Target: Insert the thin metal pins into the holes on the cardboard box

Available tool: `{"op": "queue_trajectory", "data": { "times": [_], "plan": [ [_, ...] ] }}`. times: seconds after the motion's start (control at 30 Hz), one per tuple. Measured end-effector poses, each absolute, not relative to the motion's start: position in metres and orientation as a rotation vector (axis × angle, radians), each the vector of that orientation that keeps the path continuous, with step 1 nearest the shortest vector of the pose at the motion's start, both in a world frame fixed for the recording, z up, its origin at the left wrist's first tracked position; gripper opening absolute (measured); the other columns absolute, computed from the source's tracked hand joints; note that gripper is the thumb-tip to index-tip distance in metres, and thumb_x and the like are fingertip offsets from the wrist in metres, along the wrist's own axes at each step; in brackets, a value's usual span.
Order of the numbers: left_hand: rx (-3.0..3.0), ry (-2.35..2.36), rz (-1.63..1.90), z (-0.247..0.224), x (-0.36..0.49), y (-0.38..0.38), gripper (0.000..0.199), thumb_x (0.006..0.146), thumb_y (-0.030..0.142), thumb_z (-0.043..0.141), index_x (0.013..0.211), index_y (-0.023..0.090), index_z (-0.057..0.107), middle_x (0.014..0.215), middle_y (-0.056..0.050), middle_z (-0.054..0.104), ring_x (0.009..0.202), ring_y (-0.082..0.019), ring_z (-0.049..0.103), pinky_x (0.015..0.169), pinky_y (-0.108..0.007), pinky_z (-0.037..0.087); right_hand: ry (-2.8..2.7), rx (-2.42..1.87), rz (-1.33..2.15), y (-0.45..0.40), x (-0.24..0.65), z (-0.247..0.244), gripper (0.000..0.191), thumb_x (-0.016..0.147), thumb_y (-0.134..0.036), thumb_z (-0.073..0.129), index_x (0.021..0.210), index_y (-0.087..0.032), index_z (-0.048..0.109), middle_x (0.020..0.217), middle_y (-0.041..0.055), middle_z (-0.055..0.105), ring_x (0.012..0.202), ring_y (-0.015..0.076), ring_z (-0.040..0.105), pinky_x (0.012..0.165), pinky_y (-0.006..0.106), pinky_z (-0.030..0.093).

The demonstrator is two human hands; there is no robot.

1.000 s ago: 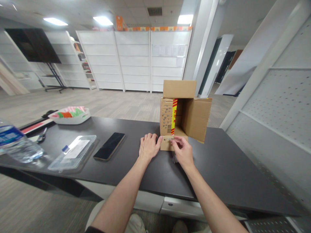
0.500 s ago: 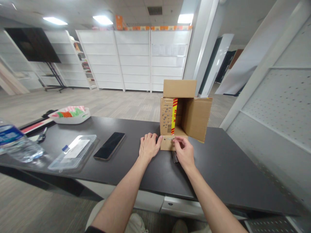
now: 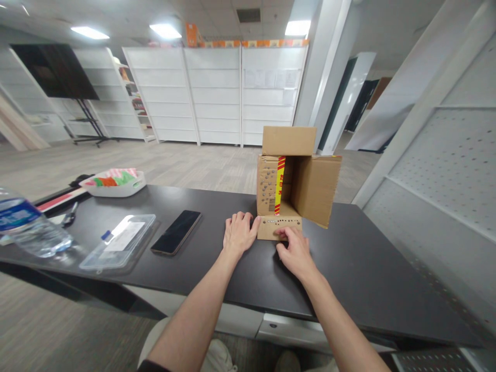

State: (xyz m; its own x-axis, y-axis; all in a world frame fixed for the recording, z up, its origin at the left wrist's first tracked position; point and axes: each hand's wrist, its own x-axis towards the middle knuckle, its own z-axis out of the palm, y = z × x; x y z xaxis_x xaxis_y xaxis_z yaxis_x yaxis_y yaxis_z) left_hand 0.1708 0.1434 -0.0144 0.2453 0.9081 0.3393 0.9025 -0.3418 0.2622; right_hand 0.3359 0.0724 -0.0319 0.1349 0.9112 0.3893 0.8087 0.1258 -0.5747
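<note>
An open cardboard box (image 3: 323, 181) stands on the dark table, its opening facing me and a red-and-yellow tape strip down its left flap. Its front flap (image 3: 268, 233) lies flat toward me, with a row of small dark and shiny dots across it. My left hand (image 3: 239, 233) rests palm down beside the flap, fingers stretched out and thumb at its left edge. Over the flap's lower right part is my right hand (image 3: 294, 249), thumb apart from the bent forefinger, and I see nothing between them. The table under the right palm is hidden.
Left of my hands lie a black phone (image 3: 176, 232) and a clear plastic case (image 3: 118, 243). A water bottle (image 3: 33, 225) and a white basket (image 3: 116, 190) of colourful items are farther left. A pegboard panel (image 3: 445, 155) borders the table's right side.
My right hand has drawn back toward me from the row of dots, and its pinch has opened. The dark striped thing seen under it earlier is out of sight. My left hand stays put.
</note>
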Motion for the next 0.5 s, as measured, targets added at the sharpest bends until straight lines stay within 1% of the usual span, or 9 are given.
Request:
{"op": "queue_trajectory", "data": {
  "times": [0.17,0.33,0.5],
  "plan": [
    [2.458,1.787,0.690,-0.0128,0.1708,0.1417,0.052,0.093,0.056,0.021,0.100,0.022,0.060,0.104,-0.008,0.059,0.101,-0.023,0.050,0.091,-0.039,0.034,-1.735,-1.710,0.163,0.0713,0.3334,-0.0308,0.031,0.068,-0.015,0.048,0.096,-0.022,0.058,0.100,0.0040,0.060,0.096,0.0233,0.052,0.078,0.035,0.029],
    [2.469,1.796,0.687,-0.0119,0.1709,0.1420,0.052,0.093,0.055,0.021,0.099,0.022,0.060,0.103,-0.008,0.060,0.101,-0.023,0.051,0.089,-0.039,0.035,-1.745,-1.739,0.147,0.0713,0.3324,-0.0302,0.024,0.073,-0.023,0.054,0.096,-0.022,0.058,0.099,0.0037,0.060,0.096,0.0239,0.052,0.076,0.034,0.028],
    [2.474,1.795,0.684,-0.0130,0.1706,0.1432,0.053,0.093,0.056,0.020,0.099,0.022,0.060,0.103,-0.008,0.059,0.101,-0.024,0.050,0.089,-0.039,0.034,-1.813,-1.700,0.173,0.0689,0.3328,-0.0285,0.024,0.072,-0.017,0.052,0.093,-0.023,0.061,0.094,0.0027,0.059,0.094,0.0224,0.051,0.079,0.035,0.028]
  ]
}}
